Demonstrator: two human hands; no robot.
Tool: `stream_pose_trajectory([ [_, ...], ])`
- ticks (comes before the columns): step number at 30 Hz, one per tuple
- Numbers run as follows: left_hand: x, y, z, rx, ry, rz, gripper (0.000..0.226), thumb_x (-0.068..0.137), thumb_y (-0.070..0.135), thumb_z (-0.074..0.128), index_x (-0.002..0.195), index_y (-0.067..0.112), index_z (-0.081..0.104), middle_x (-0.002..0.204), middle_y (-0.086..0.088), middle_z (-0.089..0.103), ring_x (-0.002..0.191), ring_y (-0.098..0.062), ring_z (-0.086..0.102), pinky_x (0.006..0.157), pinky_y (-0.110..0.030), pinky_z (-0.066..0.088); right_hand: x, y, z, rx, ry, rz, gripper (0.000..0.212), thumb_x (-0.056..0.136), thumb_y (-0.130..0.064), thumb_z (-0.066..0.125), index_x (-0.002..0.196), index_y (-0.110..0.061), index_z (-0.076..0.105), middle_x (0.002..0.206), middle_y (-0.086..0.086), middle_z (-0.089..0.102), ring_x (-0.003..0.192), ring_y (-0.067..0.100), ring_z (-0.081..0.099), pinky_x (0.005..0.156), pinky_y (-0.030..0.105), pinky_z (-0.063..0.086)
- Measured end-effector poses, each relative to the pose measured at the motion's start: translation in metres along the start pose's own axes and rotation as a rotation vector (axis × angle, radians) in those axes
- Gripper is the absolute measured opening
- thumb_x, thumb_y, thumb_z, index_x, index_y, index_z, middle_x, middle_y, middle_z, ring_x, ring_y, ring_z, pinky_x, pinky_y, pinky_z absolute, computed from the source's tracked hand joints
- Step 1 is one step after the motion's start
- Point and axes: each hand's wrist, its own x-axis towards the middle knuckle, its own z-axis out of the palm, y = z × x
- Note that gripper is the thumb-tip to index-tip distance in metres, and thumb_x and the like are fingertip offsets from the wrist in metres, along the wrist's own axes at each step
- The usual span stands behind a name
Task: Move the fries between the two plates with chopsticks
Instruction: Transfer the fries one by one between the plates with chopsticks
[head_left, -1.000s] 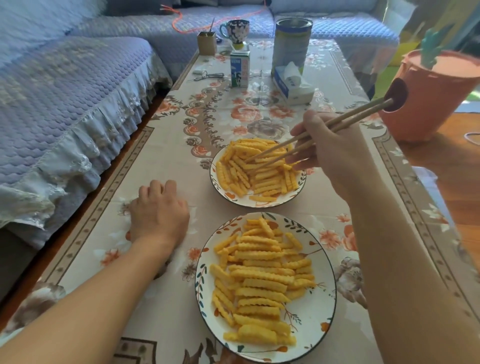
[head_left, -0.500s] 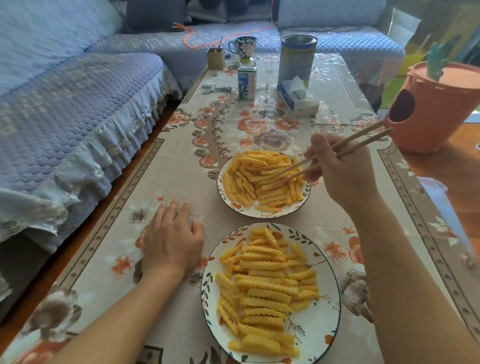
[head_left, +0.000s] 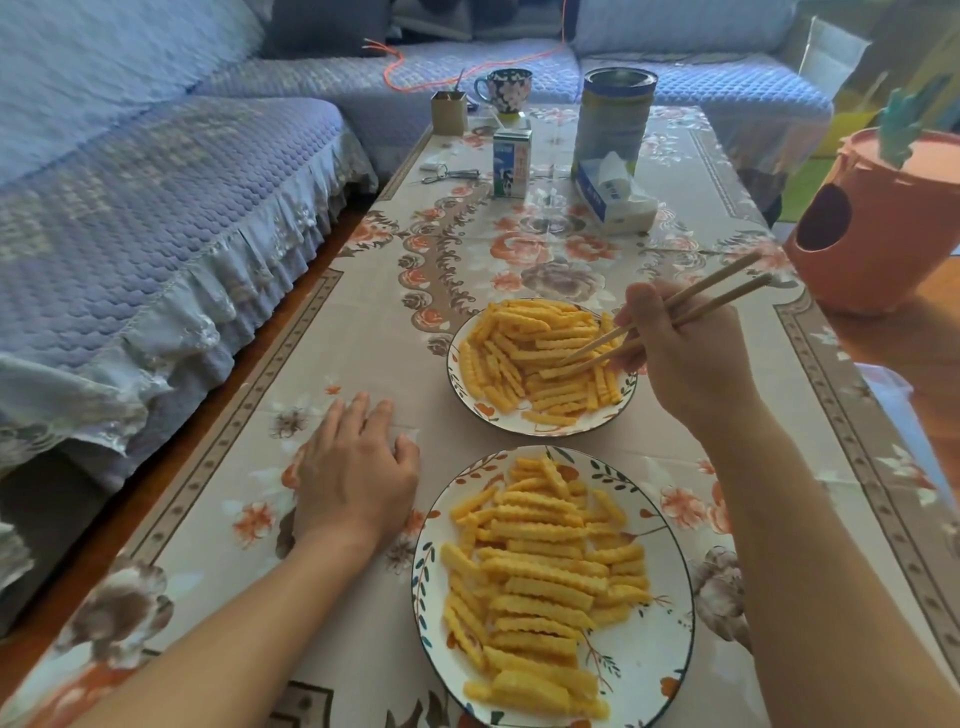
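Wooden chopsticks (head_left: 660, 319), gripped in the right hand (head_left: 680, 358), are dipping into crinkle-cut fries (head_left: 530, 358) on the far plate (head_left: 467, 402) just left of it, none visibly lifted, both plates seemingly equally loaded, while the left hand (head_left: 353, 473) is resting flat, fingers relaxed, beside the near plate (head_left: 649, 660).

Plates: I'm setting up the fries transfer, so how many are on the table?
2. The far plate sits under the chopsticks; the near plate lies closest to the person. Both hold fries. None seem hidden.
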Motion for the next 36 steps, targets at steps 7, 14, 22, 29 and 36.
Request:
stream_pose_trajectory([
  [7,0.0,0.002,0.0,0.003,0.004,-0.006,0.058,0.1,0.04,0.037,0.155,0.022,0.039,0.165,-0.004,0.031,0.154,-0.024,0.019,0.126,-0.042,0.014,0.001,-0.035,-0.021,0.343,-0.137,0.32,0.056,0.106,-0.047,0.042,0.078,-0.002,0.062,0.052,0.011,0.062,0.047,0.03,0.065,0.046,0.033,0.054],
  [14,0.0,0.001,0.0,0.002,0.005,-0.001,0.061,0.097,0.042,0.034,0.154,0.021,0.041,0.164,-0.006,0.033,0.153,-0.025,0.021,0.126,-0.044,0.016,-0.008,-0.051,-0.006,0.123,-0.373,0.329,0.051,0.105,-0.039,0.051,0.08,0.003,0.064,0.054,0.013,0.065,0.048,0.03,0.066,0.045,0.033,0.056],
  [22,-0.001,0.002,-0.002,0.003,0.001,-0.002,0.059,0.099,0.041,0.035,0.155,0.022,0.038,0.165,-0.005,0.031,0.154,-0.024,0.019,0.126,-0.043,0.014,-0.006,-0.05,-0.015,0.086,-0.326,0.173,0.034,0.101,-0.025,0.061,0.08,0.001,0.065,0.054,0.008,0.063,0.047,0.03,0.064,0.045,0.034,0.054],
  [29,0.0,0.002,-0.001,0.024,-0.002,0.004,0.059,0.1,0.042,0.034,0.156,0.023,0.038,0.165,-0.004,0.031,0.154,-0.024,0.019,0.126,-0.044,0.015,-0.003,-0.029,-0.002,0.172,0.046,0.156,0.039,0.106,-0.033,0.053,0.082,-0.007,0.07,0.058,0.008,0.068,0.055,0.031,0.072,0.049,0.035,0.059],
  [36,-0.001,0.002,-0.002,0.022,0.002,-0.002,0.058,0.1,0.041,0.035,0.155,0.023,0.039,0.165,-0.004,0.031,0.154,-0.024,0.019,0.125,-0.043,0.016,-0.012,-0.021,0.027,0.103,0.054,0.129,0.032,0.102,-0.036,0.06,0.078,-0.016,0.07,0.06,0.008,0.07,0.051,0.023,0.072,0.046,0.03,0.058],
])
